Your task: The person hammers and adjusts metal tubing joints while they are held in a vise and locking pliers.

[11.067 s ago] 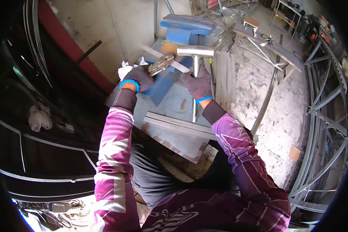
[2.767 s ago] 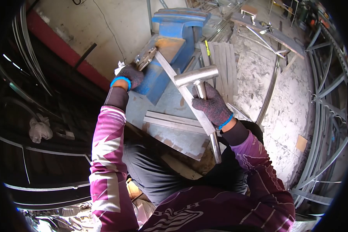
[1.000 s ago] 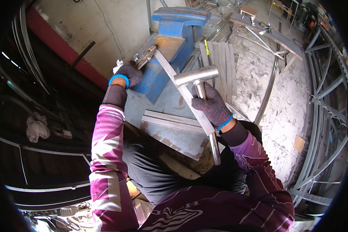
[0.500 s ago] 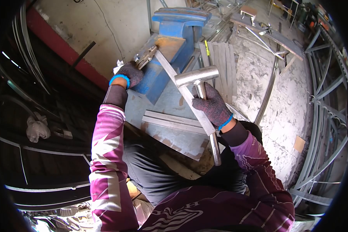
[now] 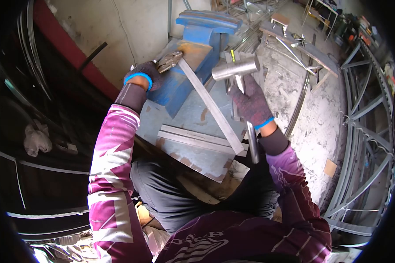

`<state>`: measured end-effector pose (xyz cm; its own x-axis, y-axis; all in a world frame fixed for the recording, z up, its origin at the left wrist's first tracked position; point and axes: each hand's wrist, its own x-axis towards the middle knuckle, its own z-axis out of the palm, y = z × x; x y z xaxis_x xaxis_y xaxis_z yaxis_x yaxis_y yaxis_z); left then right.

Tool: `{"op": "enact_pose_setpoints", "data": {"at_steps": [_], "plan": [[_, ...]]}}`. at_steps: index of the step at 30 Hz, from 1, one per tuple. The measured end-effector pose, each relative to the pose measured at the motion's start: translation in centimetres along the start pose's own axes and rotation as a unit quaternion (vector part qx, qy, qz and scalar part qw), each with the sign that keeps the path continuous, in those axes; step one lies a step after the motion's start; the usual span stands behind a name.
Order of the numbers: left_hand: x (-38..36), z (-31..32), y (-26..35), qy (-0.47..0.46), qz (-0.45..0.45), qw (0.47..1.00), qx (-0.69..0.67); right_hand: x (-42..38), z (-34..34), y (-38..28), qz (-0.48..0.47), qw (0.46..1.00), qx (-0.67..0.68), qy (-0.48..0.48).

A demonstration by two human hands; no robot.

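My gloved left hand (image 5: 144, 75) is closed around the handles of locking pliers (image 5: 169, 61). Their jaws grip the upper end of a flat metal bar (image 5: 210, 105), which slants down to the right over the blue metal block (image 5: 173, 87) and the grey metal plate (image 5: 156, 120). In my gloved right hand (image 5: 253, 101) is a metal hammer (image 5: 237, 68). Its cylindrical head is raised to the right of the bar, apart from it, and the handle's end points down towards my knee. Beneath the slanting bar, two flat bars (image 5: 193, 138) lie on the plate.
Behind the block rises a blue vise-like top (image 5: 206, 22). More flat strips (image 5: 260, 72) lie beyond my right hand. A low bench (image 5: 303, 41) stands at the back right, and metal frames (image 5: 366, 105) line the right side. Dark metalwork (image 5: 44, 184) fills the left.
My right hand and the hammer have moved up and to the right, away from the bar. The left hand keeps its hold on the pliers.
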<state>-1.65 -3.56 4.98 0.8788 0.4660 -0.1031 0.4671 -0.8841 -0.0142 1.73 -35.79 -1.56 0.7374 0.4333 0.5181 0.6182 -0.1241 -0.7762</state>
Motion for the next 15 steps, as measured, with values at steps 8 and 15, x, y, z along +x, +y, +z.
{"op": "enact_pose_setpoints", "data": {"at_steps": [8, 15], "plan": [[-2.0, -1.8, 0.8, 0.007, -0.007, 1.0, -0.015, 16.0, 2.2, -2.4, -0.14, 0.953, -0.221, -0.156], [-0.8, -0.1, -0.3, 0.063, 0.02, 0.997, -0.033, 21.9, 5.7, -5.8, -0.322, 0.932, -0.156, 0.054]]}}
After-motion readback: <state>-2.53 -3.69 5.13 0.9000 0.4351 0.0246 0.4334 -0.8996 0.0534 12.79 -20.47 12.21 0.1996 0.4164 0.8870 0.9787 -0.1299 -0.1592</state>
